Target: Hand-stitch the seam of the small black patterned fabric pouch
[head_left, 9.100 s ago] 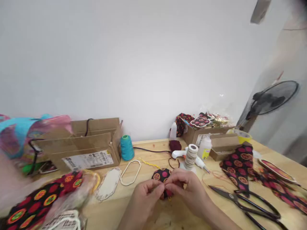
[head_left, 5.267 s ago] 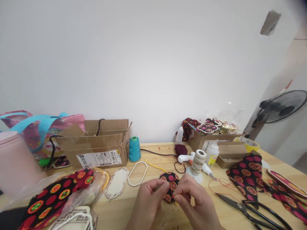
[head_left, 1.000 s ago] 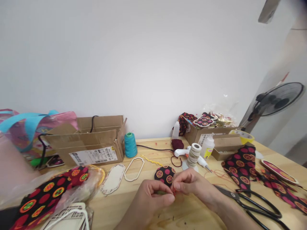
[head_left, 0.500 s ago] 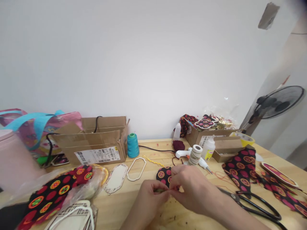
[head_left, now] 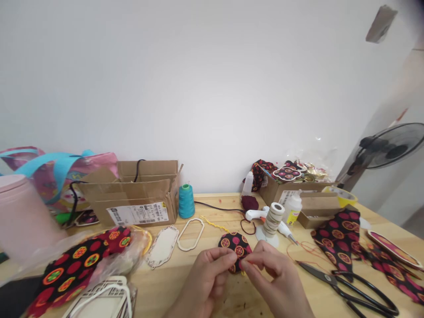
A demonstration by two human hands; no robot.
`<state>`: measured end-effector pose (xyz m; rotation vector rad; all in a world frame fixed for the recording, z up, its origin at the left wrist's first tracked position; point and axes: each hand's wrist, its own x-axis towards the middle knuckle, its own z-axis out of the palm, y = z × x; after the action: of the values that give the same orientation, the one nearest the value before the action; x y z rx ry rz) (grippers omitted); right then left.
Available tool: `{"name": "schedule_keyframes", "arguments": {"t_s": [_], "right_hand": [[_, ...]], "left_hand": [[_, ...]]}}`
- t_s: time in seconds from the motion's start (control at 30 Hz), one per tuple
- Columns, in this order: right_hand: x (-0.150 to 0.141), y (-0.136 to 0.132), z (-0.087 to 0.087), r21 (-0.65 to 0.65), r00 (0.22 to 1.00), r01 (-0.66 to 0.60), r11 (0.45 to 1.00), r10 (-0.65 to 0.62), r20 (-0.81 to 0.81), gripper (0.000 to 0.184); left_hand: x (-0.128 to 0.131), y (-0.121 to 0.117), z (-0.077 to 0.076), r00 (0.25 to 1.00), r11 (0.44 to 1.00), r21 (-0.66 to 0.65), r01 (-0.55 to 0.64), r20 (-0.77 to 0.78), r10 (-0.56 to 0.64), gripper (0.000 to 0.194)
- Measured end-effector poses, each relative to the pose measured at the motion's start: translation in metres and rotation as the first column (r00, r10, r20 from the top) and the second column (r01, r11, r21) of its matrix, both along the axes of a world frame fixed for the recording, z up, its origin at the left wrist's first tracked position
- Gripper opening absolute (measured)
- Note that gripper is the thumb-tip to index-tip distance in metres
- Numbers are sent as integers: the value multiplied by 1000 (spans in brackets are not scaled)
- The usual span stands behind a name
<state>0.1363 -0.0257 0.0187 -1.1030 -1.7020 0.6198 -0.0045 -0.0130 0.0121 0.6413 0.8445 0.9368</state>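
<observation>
Where wall (head_left: 212, 97) meets table (head_left: 159, 282), boxes stand.

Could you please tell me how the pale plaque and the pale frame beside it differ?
The plaque has a filled middle, while the frame is an open ring with table showing through. The plaque's border is ornate and patterned; the frame's is plain and gently curved. Both are pale and elongated, and lie flat.
</observation>
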Motion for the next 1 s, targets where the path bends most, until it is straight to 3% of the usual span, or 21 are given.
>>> {"name": "schedule_keyframes", "arguments": {"t_s": [0.1,0.17,0.27,0.37,0.47,0.57,0.67,0.77,1.0], "right_hand": [[1,4,0,-312,951,-98,945,-4,-310,13],[2,6,-1,-422,882,-210,882,-15,-471,14],[3,8,2,-496,826,-330,803,-9,-564,15],[5,11,11,-502,834,-386,774,61,-548,14],[10,19,21,-500,876,-423,756,202,-437,11],[16,27,31,-487,920,-388,782,358,-158,6],[18,30,41,-415,885,-313,855,421,200,6],[17,28,48,-331,818,-251,910,382,430,10],[15,29,44,-290,814,-234,928,350,463,12]], "left_hand": [[-1,0,-1,994,999,-36,29,107,-25,15],[-2,-1,-1,989,997,-54,52,143,-44,16],[-3,-1,-1,987,993,-77,85,145,-73,16],[-5,-1,-1,986,986,-76,147,87,-141,14],[-5,-1,-1,978,978,-13,206,-10,-206,11],[-2,-1,-2,963,977,17,211,-172,-205,11],[2,0,-5,923,985,59,160,-363,-128,15],[4,3,-11,896,979,168,112,-444,-26,22],[3,3,-13,901,962,232,142,-432,-29,27]]}}
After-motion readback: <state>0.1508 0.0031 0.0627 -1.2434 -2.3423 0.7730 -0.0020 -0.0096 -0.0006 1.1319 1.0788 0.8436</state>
